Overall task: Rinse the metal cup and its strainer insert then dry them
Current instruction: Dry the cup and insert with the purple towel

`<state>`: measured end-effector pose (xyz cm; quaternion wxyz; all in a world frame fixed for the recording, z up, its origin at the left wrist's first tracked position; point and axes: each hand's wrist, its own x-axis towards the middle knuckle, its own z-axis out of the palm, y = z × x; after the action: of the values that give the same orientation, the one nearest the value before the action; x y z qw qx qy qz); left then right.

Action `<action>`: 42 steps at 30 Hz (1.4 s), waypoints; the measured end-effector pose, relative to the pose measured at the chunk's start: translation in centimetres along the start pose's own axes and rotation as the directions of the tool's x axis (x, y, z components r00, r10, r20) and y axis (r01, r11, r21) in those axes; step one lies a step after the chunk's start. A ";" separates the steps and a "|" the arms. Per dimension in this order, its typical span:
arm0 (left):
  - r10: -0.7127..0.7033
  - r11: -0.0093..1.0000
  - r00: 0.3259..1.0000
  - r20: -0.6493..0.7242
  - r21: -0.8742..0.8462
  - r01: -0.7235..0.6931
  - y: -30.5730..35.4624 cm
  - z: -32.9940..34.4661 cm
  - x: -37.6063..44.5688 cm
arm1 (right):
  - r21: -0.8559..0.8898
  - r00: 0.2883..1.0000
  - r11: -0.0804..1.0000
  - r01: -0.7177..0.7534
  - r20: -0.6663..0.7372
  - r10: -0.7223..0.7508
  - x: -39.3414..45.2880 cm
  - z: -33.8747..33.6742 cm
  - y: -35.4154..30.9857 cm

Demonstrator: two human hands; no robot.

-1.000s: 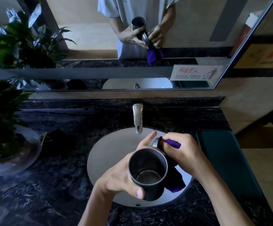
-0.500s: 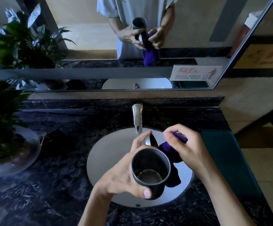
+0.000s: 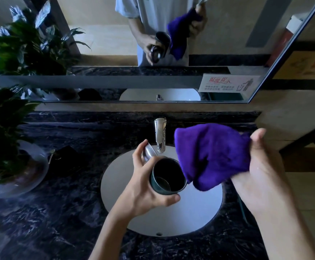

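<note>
Cup and cloth held above the sink

The left hand curls around the metal cup; the right hand clutches a bunched purple cloth just beside its rim.

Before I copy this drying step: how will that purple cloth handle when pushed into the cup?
Probably floppy: the purple cloth sags in folds from the right hand. It looks thick and plush, so it may bunch at the rim of the metal cup gripped by the left hand.

sign | on mirror's lower right | red heading, bin pictogram (characters too blurred to read)
</note>
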<state>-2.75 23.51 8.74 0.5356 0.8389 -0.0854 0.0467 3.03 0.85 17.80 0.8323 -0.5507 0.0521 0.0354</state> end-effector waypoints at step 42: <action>-0.022 0.999 0.968 0.251 0.049 0.010 0.7 -2.4 1.0 | -0.307 0.253 0.042 0.951 0.849 0.464 0.0 2.0 1.8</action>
<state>-1.91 25.29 10.57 0.5008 0.8510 -0.1450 -0.0624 2.92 3.38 16.91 0.0720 -0.7834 -0.6022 0.1362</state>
